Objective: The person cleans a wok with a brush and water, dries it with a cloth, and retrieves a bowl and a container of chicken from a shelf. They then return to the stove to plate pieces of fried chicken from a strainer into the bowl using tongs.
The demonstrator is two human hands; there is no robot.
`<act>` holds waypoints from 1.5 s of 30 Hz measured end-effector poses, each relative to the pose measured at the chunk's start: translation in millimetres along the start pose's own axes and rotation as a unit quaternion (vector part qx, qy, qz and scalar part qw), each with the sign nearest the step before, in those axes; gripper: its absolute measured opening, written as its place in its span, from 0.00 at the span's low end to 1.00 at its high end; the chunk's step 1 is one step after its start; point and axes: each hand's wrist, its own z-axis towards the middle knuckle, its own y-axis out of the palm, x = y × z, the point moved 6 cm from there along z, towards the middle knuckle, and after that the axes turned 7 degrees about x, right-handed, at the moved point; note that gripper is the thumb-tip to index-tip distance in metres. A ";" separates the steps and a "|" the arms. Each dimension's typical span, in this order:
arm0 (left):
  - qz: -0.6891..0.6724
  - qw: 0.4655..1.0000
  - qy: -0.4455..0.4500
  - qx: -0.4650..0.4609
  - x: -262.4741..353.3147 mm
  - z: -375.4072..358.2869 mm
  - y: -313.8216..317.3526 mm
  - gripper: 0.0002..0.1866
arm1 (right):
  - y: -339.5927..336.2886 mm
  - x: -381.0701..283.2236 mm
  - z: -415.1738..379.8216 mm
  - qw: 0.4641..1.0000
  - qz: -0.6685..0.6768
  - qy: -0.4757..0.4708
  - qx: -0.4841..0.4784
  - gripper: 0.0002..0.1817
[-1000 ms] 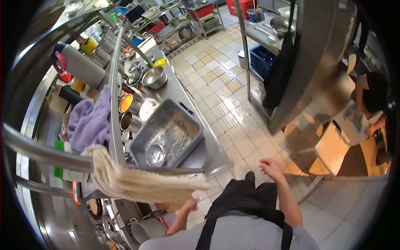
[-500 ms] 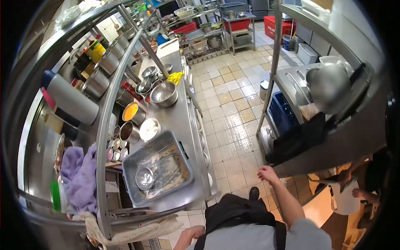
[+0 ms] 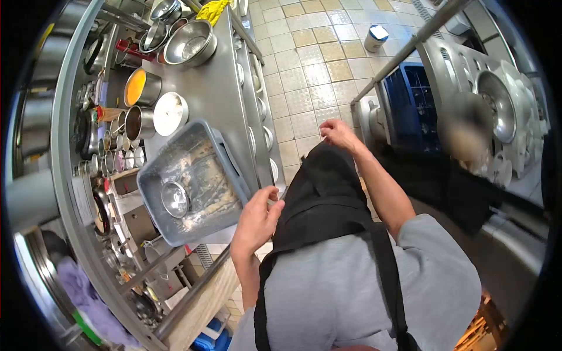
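Note:
My left hand [image 3: 257, 217] is beside the near right corner of a grey plastic tub [image 3: 235, 175], its loosely bent fingers apart and empty. The tub sits on the steel counter, its floor smeared with a pale, wet, batter-like residue. Inside it lies a small clear round bowl [image 3: 175, 199]. In front of the black apron [image 3: 319, 202], my right hand [image 3: 341, 136] hangs in the air with relaxed, slightly curled fingers and nothing in them.
Behind the tub on the steel counter [image 3: 219, 82] stand a white bowl [image 3: 171, 113], a pot of orange liquid [image 3: 143, 88] and a large steel bowl [image 3: 190, 44]. A shelf post [image 3: 58, 134] runs along the left. On the right are a blue crate [image 3: 407, 99] and a lidded bucket [image 3: 376, 38].
My view has tilted down and turned toward the counter. My left hand has come up from the bottom edge to the tub's corner. My right hand has moved inward in front of the apron.

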 end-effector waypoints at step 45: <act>-0.248 0.836 -0.458 0.172 -17.6 195.7 23.1 0.17 | 169.9 -140.1 519.1 0.959 -0.181 -0.216 0.003 0.18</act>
